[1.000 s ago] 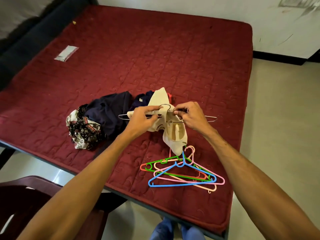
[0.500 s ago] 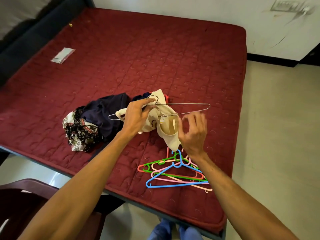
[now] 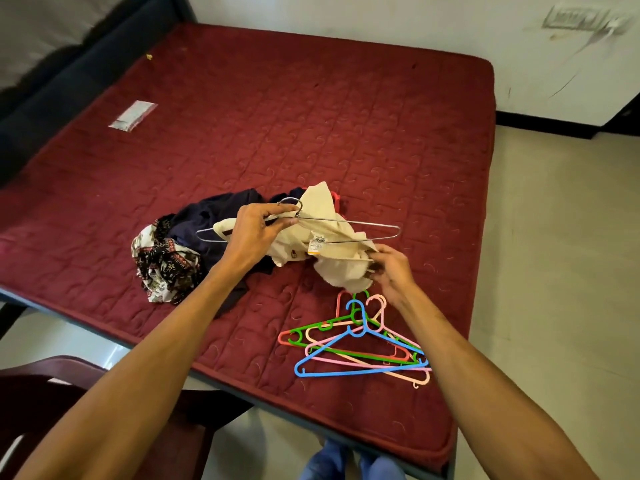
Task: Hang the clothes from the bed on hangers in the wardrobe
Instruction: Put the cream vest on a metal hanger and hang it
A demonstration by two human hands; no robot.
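While left hand [image 3: 258, 233] gripped the wire hanger [image 3: 363, 224] mid-frame over the bed [image 3: 346, 116], right hand [image 3: 391, 268] seemingly pinched the cream garment [image 3: 322, 209] draped on it; cloth could slip off if hanger tilted.

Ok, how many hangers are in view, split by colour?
Metal wire hanger, gripped by the left hand: 1
Blue hanger: 1
Green hanger: 1
Red hanger: 1
Pink hanger: 1
Peach hanger: 1
Total: 6
The plastic ones overlap on the bed, so pink versus peach is my best read. The right hand pinches the cream garment.
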